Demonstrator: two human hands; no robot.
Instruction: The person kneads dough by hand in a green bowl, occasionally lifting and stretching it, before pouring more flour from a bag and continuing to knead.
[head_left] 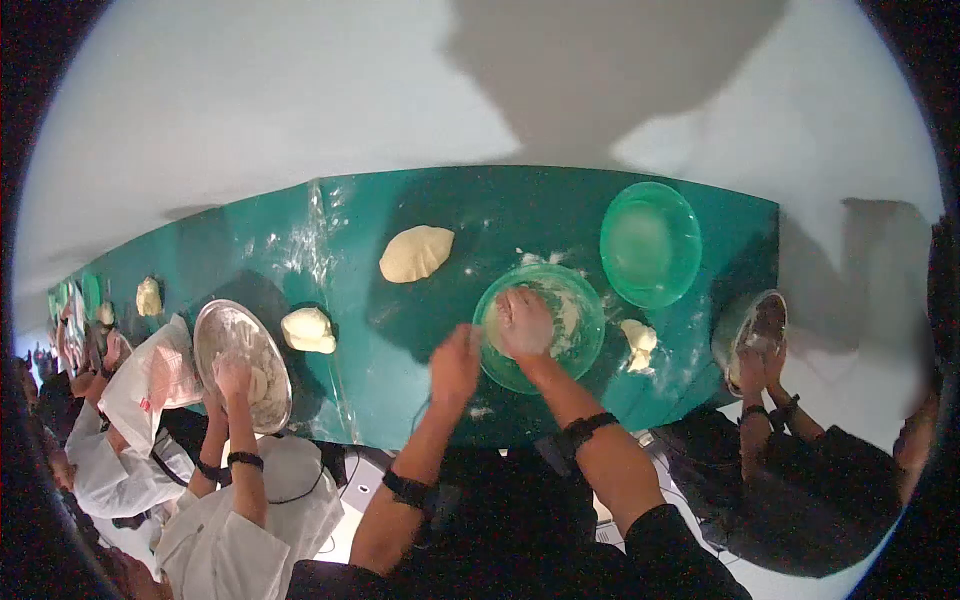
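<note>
A translucent green bowl with flour on its inner wall stands near the table's front edge. My left hand is closed at the bowl's left rim and looks slightly blurred. Inside the bowl, my right hand curls its fingers over pale dough, most of which the hand covers. Whitish flour coats the back of that hand. Beyond the bowl, to the left, lies a smooth oval lump of dough. A smaller, ragged dough piece sits right of the bowl.
Another green bowl stands at the back right of the green table. At left, a co-worker's hand works in a metal bowl beside a dough lump. At right, another person's hands reach into a tilted metal bowl.
</note>
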